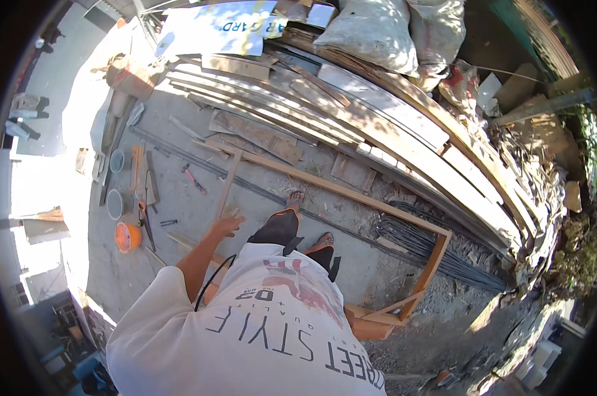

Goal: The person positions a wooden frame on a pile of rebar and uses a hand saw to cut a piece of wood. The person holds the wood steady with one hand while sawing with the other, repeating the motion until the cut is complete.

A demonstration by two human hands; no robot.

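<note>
A long rectangular wooden frame (pixel 338 188) lies around my legs, with a short diagonal brace (pixel 392 305) at its near right corner. My left hand (pixel 227 226) is stretched out beside the near end of the frame's left crosspiece (pixel 230 181). Its fingers are apart and nothing is in them. At the right, my right hand (pixel 376 329) shows only in part past my shirt, close to the frame's near right corner. Its fingers cannot be made out. My body covers much of the near rail.
Left on the concrete are a red-handled hammer (pixel 194 179), a handsaw (pixel 145 221), grey buckets (pixel 116 204) and an orange bowl-shaped container (pixel 127 237). Stacked boards (pixel 377 142) and stuffed sacks (pixel 368 33) line the far side. Dark rods (pixel 437 254) lie under the frame's right part.
</note>
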